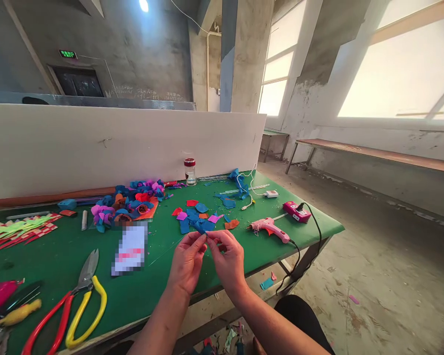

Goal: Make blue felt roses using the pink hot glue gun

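Note:
My left hand [188, 259] and my right hand [228, 255] meet over the front of the table, thumbs and fingertips pinched together. Between the fingertips is a blue paper piece [204, 227], mostly hidden by the fingers. Just beyond lie loose cut petals: a blue one [201, 207], a pink one [215, 218], a red one [192, 202] and a brown one [231, 225]. A thin wire-like strand [166, 254] runs across the table left of my hands. To the right, a pink glue gun [270, 228] rests on its side.
Finished paper flowers [123, 212] are heaped at left-centre. Red-and-yellow-handled snips [87, 281] lie front left, near a pixelated white packet [130, 249]. A lidded jar [190, 171] stands by the white partition [133, 140]. A power strip [297, 212] and its black cord sit at the right edge.

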Available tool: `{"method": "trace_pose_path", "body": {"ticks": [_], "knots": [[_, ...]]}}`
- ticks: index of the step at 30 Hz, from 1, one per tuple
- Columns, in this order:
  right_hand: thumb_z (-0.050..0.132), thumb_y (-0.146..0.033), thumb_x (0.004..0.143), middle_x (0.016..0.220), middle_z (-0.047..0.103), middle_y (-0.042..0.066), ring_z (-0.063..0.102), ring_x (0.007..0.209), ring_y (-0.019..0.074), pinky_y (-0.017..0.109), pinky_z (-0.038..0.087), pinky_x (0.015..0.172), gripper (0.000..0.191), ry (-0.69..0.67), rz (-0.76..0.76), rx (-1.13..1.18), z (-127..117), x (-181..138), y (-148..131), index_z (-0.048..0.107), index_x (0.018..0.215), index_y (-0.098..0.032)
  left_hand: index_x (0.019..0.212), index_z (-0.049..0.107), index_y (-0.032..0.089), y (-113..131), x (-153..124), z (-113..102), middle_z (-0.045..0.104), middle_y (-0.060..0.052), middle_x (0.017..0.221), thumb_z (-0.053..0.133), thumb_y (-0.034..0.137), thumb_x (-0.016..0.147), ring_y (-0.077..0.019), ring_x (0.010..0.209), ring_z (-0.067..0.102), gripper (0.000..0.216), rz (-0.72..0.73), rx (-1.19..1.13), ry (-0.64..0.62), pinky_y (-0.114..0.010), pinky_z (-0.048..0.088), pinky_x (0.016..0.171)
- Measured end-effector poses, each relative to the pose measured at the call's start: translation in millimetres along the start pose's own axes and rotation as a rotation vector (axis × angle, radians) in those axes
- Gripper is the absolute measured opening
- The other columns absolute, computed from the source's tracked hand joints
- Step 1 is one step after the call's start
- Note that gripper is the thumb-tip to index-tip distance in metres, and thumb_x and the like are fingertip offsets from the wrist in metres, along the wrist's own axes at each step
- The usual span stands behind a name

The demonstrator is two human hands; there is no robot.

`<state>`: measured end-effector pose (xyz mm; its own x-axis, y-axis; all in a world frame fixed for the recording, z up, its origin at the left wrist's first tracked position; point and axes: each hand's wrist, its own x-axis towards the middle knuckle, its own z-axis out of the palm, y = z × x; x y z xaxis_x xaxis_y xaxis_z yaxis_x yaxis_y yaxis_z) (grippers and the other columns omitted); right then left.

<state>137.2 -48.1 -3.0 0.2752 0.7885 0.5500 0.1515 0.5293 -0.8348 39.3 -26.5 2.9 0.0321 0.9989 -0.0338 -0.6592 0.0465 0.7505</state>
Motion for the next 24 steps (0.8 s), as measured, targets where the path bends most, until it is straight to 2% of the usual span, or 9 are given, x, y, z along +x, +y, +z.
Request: {"method": "trace_pose_path", "body": {"ticks": [4,7,12,15,19,24], "knots": [[0.060,-0.015,0.086,0.086,0.067,0.002,0.063,0.077,0.0141,0.024,0.051,0.066,0.017,0.017,-0.108,0.082,-3.3,-1.0,2.7,0.073,0.093,-0.024,0.085,0.074,0.016,2.2,-3.1,0.0,0.070,-0.003,0.081,0.082,0.021,0.063,-0.0117,0.079,0.060,0.023,0.074,0.114,-0.132,-0.021,0.045,0.076],[0.062,-0.016,0.086,0.087,0.068,0.003,0.064,0.079,0.0152,0.027,0.052,0.070,0.015,0.028,-0.145,0.094,-6.1,-3.1,4.3,0.072,0.093,-0.024,0.089,0.076,0.017,4.3,-6.0,-0.6,0.072,-0.005,0.085,0.082,0.022,0.063,-0.0153,0.086,0.060,0.027,0.097,0.147,-0.154,-0.025,0.045,0.082],[0.063,-0.018,0.086,0.084,0.067,0.004,0.063,0.077,0.0161,0.028,0.053,0.067,0.010,0.041,-0.143,0.129,-9.1,-5.9,7.4,0.070,0.091,-0.022,0.085,0.076,0.018,5.8,-8.1,0.1,0.070,-0.004,0.081,0.081,0.025,0.064,-0.0126,0.075,0.057,0.022,0.111,0.163,-0.193,-0.023,0.046,0.072],[0.060,-0.019,0.087,0.087,0.066,0.005,0.064,0.078,0.0162,0.028,0.054,0.066,0.012,0.037,-0.126,0.131,-9.5,-6.1,8.0,0.070,0.093,-0.022,0.082,0.076,0.017,5.1,-7.4,1.7,0.069,-0.003,0.077,0.082,0.026,0.064,-0.0108,0.069,0.054,0.021,0.091,0.201,-0.162,-0.021,0.045,0.068],[0.059,-0.018,0.088,0.087,0.064,0.004,0.063,0.077,0.0151,0.026,0.053,0.066,0.016,0.071,-0.160,0.001,-9.8,-5.3,6.3,0.072,0.093,-0.024,0.073,0.076,0.015,3.5,-5.9,4.3,0.068,-0.002,0.070,0.085,0.028,0.057,-0.0096,0.065,0.052,0.023,0.069,0.220,-0.077,-0.020,0.045,0.066],[0.058,-0.018,0.087,0.082,0.066,0.003,0.063,0.072,0.0145,0.025,0.053,0.063,0.015,0.096,-0.185,-0.108,-9.4,-4.6,3.2,0.072,0.088,-0.023,0.069,0.076,0.015,0.4,-5.1,7.0,0.070,-0.003,0.068,0.089,0.029,0.049,-0.0102,0.064,0.056,0.028,-0.011,0.152,-0.003,-0.022,0.047,0.066]]}}
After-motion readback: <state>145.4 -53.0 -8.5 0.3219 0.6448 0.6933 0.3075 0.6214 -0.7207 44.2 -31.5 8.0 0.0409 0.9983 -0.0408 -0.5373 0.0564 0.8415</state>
